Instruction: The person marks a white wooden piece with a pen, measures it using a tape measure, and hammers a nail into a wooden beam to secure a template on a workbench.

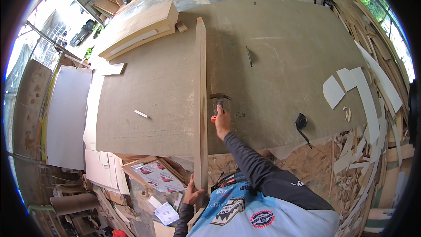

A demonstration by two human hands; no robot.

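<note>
A long narrow wooden plank [200, 92] stands on edge across a large brown board [280, 61], running away from me. My left hand [192, 192] grips the plank's near end, below the board's front edge. My right hand [222, 120] reaches forward and is shut on a small power tool [219, 103] with a clear base and a red grip, pressed against the plank's right face about midway along it.
A black cord [301, 125] trails off the front edge of the board. A pencil-like stick [249, 56] and a white piece [141, 113] lie on it. Stacked plywood [140, 28] sits at far left, white curved offcuts [351, 87] at right, scrap wood below.
</note>
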